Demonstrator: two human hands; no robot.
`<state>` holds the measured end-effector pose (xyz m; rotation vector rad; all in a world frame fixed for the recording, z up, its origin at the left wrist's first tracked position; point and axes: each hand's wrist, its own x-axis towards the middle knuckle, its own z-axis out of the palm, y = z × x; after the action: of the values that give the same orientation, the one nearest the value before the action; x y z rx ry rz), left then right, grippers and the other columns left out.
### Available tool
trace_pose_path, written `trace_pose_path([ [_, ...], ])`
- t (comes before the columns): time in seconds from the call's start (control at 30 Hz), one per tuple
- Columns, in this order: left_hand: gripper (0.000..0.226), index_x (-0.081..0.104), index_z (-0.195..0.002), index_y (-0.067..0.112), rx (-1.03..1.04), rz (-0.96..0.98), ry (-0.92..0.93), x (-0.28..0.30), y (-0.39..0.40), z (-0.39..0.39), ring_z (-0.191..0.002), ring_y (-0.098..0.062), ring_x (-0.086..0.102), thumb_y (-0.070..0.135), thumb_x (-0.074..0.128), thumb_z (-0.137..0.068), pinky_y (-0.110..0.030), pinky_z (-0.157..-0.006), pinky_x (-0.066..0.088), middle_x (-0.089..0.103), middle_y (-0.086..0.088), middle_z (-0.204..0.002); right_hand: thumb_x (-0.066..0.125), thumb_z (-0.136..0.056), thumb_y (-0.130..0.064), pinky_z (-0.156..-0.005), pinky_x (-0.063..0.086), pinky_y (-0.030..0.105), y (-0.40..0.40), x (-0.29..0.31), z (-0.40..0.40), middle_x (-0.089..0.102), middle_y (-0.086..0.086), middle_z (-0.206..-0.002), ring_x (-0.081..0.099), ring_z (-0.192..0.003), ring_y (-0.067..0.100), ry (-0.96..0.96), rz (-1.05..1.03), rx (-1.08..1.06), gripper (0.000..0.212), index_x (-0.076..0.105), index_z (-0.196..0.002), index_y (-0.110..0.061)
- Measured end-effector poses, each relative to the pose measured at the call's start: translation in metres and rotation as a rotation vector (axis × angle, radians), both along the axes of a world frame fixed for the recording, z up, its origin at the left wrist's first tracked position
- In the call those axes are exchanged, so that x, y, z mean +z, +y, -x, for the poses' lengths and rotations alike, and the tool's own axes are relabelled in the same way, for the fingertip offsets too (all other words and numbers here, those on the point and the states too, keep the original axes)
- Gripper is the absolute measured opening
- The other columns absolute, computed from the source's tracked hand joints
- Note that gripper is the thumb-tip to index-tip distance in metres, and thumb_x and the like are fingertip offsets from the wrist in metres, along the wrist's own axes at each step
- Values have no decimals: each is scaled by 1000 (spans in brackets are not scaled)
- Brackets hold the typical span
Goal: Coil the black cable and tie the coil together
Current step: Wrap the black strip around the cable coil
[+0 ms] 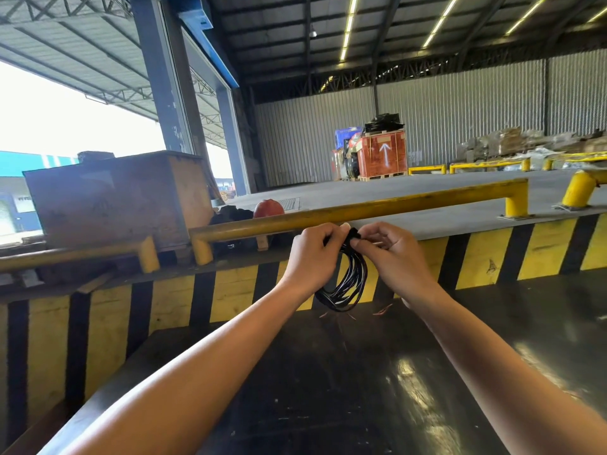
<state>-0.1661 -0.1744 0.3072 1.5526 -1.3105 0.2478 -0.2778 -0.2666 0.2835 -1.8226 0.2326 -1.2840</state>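
The black cable (348, 284) hangs as a coil of several loops between my two hands, above the dark glossy table (328, 372). My left hand (312, 254) grips the top of the coil from the left. My right hand (391, 251) pinches the same top part from the right, where a short black band or cable end (354, 234) shows between the fingertips. The bottom of the coil hangs free just above the table's far edge.
A yellow steel rail (361, 208) runs across behind my hands, above a yellow-and-black striped wall (486, 257). A rusty metal box (115, 198) stands at left, a red helmet (268, 208) beside it. Crates (381, 152) stand far back.
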Motion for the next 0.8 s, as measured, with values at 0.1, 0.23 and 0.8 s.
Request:
trace_pose_path([
  [0.1,42,59,-67,10,-11,-1,-23,-4,1,2,-45,-12,42,38,48,-96,-36,-49,39,53,-3,-55,73,-79,-20,-63,49,13,-4,-2,0,72,-12,-74,66,-75,-1,-55,-106,76,15,68,-70,-32],
  [0.23,45,58,-71,6,-20,-30,-27,-7,1,4,-46,-14,43,39,45,-97,-40,-50,40,57,-17,-61,73,-78,-14,-57,47,7,-7,-6,-1,70,-15,-66,64,-67,-4,-90,-112,63,19,66,-67,-27],
  [0.8,31,64,-102,23,-285,-190,341,-43,6,-9,-74,-10,67,38,74,-76,-23,-66,53,70,7,-80,72,-81,-21,-64,51,11,-9,-24,8,71,-18,-70,66,-73,0,-92,-35,-46,18,69,-68,-33],
])
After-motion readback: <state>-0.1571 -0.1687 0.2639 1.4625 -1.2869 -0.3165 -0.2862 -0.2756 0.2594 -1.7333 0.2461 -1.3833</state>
